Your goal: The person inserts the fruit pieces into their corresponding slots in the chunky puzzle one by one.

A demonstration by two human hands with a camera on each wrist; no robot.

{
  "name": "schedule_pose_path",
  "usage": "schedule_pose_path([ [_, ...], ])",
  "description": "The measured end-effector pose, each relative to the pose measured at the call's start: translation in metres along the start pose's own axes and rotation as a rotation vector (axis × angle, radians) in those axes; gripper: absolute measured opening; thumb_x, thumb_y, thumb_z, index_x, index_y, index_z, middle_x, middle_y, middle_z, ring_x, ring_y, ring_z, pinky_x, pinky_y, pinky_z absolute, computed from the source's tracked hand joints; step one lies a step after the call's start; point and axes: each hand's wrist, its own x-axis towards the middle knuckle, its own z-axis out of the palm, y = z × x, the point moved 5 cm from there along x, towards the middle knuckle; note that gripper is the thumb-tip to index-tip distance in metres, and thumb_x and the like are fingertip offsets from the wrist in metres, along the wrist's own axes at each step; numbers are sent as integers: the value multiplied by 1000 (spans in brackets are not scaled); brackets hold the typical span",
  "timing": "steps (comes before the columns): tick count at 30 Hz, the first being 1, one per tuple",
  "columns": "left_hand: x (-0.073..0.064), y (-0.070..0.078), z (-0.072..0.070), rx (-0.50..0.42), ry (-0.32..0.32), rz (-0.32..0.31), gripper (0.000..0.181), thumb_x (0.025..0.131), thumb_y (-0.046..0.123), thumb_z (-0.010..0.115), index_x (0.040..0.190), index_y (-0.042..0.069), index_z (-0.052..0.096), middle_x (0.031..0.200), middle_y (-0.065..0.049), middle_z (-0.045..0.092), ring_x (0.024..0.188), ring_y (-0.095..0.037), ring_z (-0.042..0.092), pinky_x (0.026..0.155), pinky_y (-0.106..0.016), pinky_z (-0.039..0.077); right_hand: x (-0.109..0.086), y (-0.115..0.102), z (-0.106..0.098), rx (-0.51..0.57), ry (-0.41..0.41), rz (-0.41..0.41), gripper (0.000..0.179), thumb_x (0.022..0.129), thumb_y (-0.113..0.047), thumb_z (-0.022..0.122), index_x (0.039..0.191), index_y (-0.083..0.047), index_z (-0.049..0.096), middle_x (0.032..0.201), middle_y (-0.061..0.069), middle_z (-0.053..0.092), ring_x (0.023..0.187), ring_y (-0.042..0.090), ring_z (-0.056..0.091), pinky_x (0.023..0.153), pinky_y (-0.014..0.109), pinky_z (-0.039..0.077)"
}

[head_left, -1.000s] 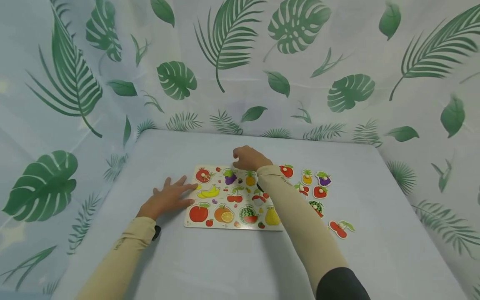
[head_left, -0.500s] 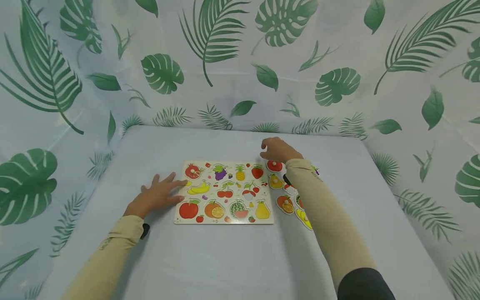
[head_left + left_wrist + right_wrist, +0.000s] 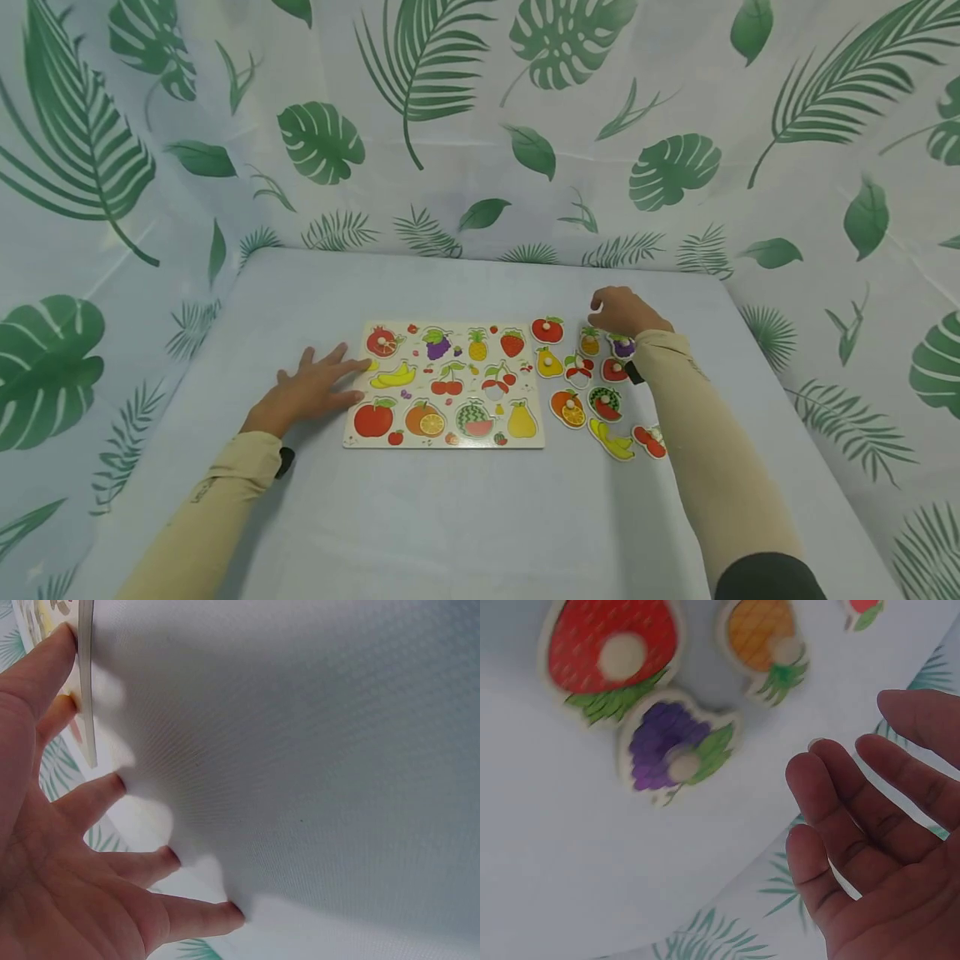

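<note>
My left hand (image 3: 307, 390) rests at the left edge of a white fruit puzzle board (image 3: 471, 385), fingers spread. In the left wrist view its thumb and index fingertip touch the board's edge, while the other fingertips reach the table. My right hand (image 3: 628, 310) is raised over the loose pieces at the right, fingers loosely bent and holding nothing. Below it lie a pineapple piece (image 3: 759, 636), a grape piece (image 3: 664, 739) and a strawberry piece (image 3: 613, 656), each with a round knob. A pomegranate piece (image 3: 382, 342) with a knob sits in the board's upper left corner.
Other loose knobbed pieces lie right of the board: an apple (image 3: 547, 331), a pear (image 3: 549, 362), an orange (image 3: 567, 409), a watermelon (image 3: 604, 404), bananas (image 3: 611, 440) and a red fruit piece (image 3: 650, 442) partly behind my right sleeve. A leaf-patterned cloth (image 3: 450, 125) hangs behind the table.
My right hand has moved right, from above the board's top edge to over the loose pieces. My left hand stays at the board's left edge. The head view has shifted a little.
</note>
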Motion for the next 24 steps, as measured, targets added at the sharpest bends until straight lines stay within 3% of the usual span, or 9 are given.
schedule_pose_path([
  [9, -2, -1, -3, -4, -5, 4, 72, 102, 44, 72, 165, 21, 45, 175, -25, 16, 153, -67, -1, 107, -92, 9, -7, 41, 4, 15, -22, 42, 32, 102, -9, 66, 125, 13, 65, 126, 35, 63, 96, 39, 66, 91, 59, 56],
  [17, -2, 1, -3, 5, -4, 8, 71, 102, 45, 72, 164, 20, 47, 174, -26, 18, 153, -67, 1, 107, -92, 10, -9, 59, 15, 9, -48, 87, 27, 101, -8, 66, 118, 12, 67, 116, 29, 67, 98, 40, 64, 90, 58, 55],
  [24, -3, 2, -5, 4, -3, 7, 71, 102, 45, 72, 163, 21, 47, 174, -26, 19, 152, -68, 2, 106, -93, 11, -4, 69, 25, 22, -39, 90, 18, 99, -4, 65, 108, 11, 71, 105, 25, 70, 91, 37, 63, 85, 53, 56],
])
